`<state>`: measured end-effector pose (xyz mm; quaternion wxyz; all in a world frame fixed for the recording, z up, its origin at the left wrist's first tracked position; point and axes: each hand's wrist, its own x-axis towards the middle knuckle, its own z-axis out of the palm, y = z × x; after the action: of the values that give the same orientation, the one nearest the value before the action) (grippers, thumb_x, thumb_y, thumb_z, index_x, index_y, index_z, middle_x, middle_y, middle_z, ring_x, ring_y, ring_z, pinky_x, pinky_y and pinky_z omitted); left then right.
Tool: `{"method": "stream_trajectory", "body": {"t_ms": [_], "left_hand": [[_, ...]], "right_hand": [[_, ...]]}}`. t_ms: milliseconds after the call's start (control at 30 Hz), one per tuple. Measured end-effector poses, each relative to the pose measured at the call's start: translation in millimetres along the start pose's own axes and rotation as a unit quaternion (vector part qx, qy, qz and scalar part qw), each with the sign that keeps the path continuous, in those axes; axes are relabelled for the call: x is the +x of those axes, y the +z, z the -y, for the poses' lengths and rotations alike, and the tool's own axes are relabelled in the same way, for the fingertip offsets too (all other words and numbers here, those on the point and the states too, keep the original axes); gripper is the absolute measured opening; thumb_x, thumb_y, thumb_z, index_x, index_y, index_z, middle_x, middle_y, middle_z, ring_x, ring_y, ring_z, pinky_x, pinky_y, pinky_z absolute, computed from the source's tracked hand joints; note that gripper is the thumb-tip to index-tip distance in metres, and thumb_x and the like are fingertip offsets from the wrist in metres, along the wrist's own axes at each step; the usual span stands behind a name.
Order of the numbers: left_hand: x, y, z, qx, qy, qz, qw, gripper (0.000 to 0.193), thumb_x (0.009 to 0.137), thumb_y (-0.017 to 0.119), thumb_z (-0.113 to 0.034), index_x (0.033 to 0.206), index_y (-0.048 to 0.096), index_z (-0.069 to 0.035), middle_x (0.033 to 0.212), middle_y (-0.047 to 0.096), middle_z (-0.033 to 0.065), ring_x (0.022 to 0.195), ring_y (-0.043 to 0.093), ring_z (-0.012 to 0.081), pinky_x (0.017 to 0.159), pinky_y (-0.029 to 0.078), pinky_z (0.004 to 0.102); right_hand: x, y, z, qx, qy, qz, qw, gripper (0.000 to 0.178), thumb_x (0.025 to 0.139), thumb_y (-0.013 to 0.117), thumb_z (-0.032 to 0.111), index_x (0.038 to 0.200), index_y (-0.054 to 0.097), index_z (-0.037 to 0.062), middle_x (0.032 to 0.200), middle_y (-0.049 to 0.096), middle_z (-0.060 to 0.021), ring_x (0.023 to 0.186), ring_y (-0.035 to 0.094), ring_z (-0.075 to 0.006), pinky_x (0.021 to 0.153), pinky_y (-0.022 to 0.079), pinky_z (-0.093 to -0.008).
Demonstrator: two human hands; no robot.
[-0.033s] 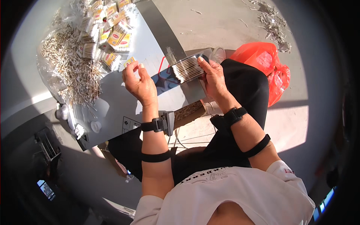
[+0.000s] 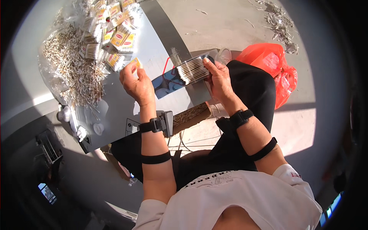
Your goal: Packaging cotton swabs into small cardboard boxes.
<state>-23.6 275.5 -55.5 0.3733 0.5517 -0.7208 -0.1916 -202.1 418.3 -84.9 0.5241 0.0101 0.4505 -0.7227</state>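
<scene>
A clear plastic packet of cotton swabs (image 2: 191, 70) is tilted between the thumb and fingers of my right hand (image 2: 220, 78). Its swabs lie side by side in a neat row, white tips toward the left. Over the table (image 2: 128, 90), my left hand (image 2: 138, 85) has its fingers curled inward. A small yellow card (image 2: 135, 62) shows right at its fingertips; whether they grip it is unclear. Beyond that hand lie several filled swab packets with yellow labels (image 2: 120, 38). Loose cotton swabs (image 2: 73, 63) form a large heap to their left.
A red plastic bag (image 2: 264, 59) sits right of my leg. Below the swab packet, a blue patterned sheet (image 2: 168, 84) lies on the table. White scraps (image 2: 81, 133) rest by the table's near left corner. More debris (image 2: 280, 25) is strewn on the floor at far right.
My left hand has shifted slightly left, its fingers drawn closer together, and more of the yellow card shows. My right hand keeps the swab packet in nearly the same place.
</scene>
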Motion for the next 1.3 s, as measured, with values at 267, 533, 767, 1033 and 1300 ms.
{"method": "stream_trajectory", "body": {"t_ms": [267, 533, 767, 1033, 1300], "left_hand": [[48.7, -6.0, 25.1, 0.158, -0.062, 0.126, 0.977, 0.015, 0.074, 0.077, -0.012, 0.086, 0.066, -0.012, 0.098, 0.060, 0.0089, 0.106, 0.052, 0.0314, 0.092, 0.045, 0.0424], [20.4, -15.6, 25.0, 0.150, 0.039, 0.151, 0.976, 0.032, 0.076, 0.074, -0.009, 0.105, 0.062, -0.009, 0.111, 0.058, 0.0123, 0.114, 0.049, 0.0340, 0.098, 0.042, 0.0416], [-19.4, 3.1, 3.0, 0.330, 0.051, 0.189, 0.924, 0.071, 0.099, 0.040, -0.047, 0.149, 0.024, 0.001, 0.157, 0.020, 0.0186, 0.147, 0.017, 0.0326, 0.116, 0.017, 0.0549], [-17.1, 42.3, -59.5, 0.312, 0.123, 0.266, 0.904, 0.075, 0.098, 0.042, -0.051, 0.149, 0.025, 0.001, 0.158, 0.019, 0.0188, 0.148, 0.011, 0.0319, 0.116, 0.013, 0.0573], [-24.3, 48.2, -75.3, 0.249, 0.234, 0.252, 0.905, 0.060, 0.093, 0.059, -0.028, 0.142, 0.039, 0.002, 0.151, 0.035, 0.0181, 0.143, 0.026, 0.0353, 0.113, 0.022, 0.0581]], "right_hand": [[5.5, -6.3, -2.6, 0.021, -0.004, 0.017, 1.000, 0.022, 0.093, 0.066, 0.026, 0.092, 0.065, 0.0043, 0.086, 0.069, -0.0024, 0.074, 0.065, -0.0100, 0.068, 0.054, -0.0254], [10.5, -15.0, 15.3, -0.026, -0.056, -0.163, 0.985, 0.023, 0.091, 0.069, 0.028, 0.096, 0.069, 0.0057, 0.076, 0.060, 0.0042, 0.060, 0.044, -0.0032, 0.052, 0.034, -0.0192], [19.0, -15.2, 37.2, -0.131, -0.171, -0.160, 0.963, 0.026, 0.089, 0.070, 0.028, 0.097, 0.070, 0.0029, 0.081, 0.064, 0.0024, 0.071, 0.050, -0.0050, 0.064, 0.040, -0.0200], [61.5, 28.1, 65.2, -0.431, -0.095, 0.014, 0.897, 0.040, 0.087, 0.071, 0.036, 0.097, 0.071, -0.0028, 0.077, 0.064, -0.0028, 0.074, 0.056, -0.0115, 0.066, 0.045, -0.0274], [83.2, 35.2, 48.5, -0.493, -0.131, 0.062, 0.858, 0.023, 0.077, 0.078, 0.020, 0.080, 0.069, -0.0005, 0.068, 0.064, -0.0037, 0.064, 0.056, -0.0103, 0.061, 0.045, -0.0278]]}}
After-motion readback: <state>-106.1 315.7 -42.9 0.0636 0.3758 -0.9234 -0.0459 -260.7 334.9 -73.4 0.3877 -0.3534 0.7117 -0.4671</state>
